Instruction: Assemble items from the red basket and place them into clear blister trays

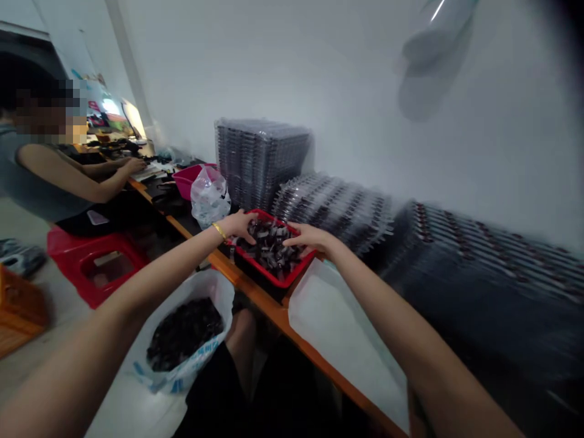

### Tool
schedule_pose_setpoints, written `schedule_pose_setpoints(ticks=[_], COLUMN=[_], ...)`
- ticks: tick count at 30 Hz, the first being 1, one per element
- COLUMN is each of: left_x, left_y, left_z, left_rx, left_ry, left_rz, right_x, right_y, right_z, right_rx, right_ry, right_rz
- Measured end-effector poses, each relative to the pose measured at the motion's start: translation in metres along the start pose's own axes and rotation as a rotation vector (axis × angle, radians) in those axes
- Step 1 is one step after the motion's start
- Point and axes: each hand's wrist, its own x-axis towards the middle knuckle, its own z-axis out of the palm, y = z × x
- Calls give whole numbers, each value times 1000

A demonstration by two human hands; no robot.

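A red tray full of small dark parts sits on the table edge in front of me. My left hand reaches into its near-left side, fingers curled down into the parts; a gold bracelet is on that wrist. My right hand rests on the pile at the tray's right side, fingers bent over the parts. What either hand grips is hidden among the pieces.
Stacks of clear plastic trays line the wall, more of them leaning to the right. A plastic bag and pink bin stand left. A white bag of dark parts sits below. A co-worker works at far left by a red stool.
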Motion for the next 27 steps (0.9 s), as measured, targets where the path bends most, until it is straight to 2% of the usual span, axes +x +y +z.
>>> schedule_pose_setpoints(ticks=[2,4,5,7,8,9,12,15,17,19,22,24,27], left_x=[-26,-63,-83,-123,-143,-162,-214,-265,-297,-321,-338,-335,-312], left_y=[-2,-9,-15,-33,-45,-61,-117,-168,-186,-192,-181,-170,-157], left_z=[-1,10,20,45,60,76,124,167,194,221,263,289,323], left_rx=[74,54,3,-139,-191,-234,-361,-536,-580,-593,-623,-648,-655], left_ry=[94,180,204,220,218,216,164,156,167,161,88,9,-83], left_rz=[105,295,373,407,369,305,43,-305,-433,-500,-542,-529,-479], right_x=[-24,-58,-77,-112,-126,-138,-154,-161,-167,-171,-173,-171,-168], right_y=[-4,4,12,36,52,70,130,182,206,222,236,242,249], right_z=[5,32,51,96,118,138,179,192,194,197,203,209,217], right_rx=[-119,-281,-282,-271,-316,-374,-583,-639,-635,-635,-644,-645,-620], right_ry=[136,301,335,241,114,-4,-261,-360,-399,-424,-422,-416,-409], right_rz=[-155,-443,-539,-618,-623,-605,-318,-66,34,111,197,234,272])
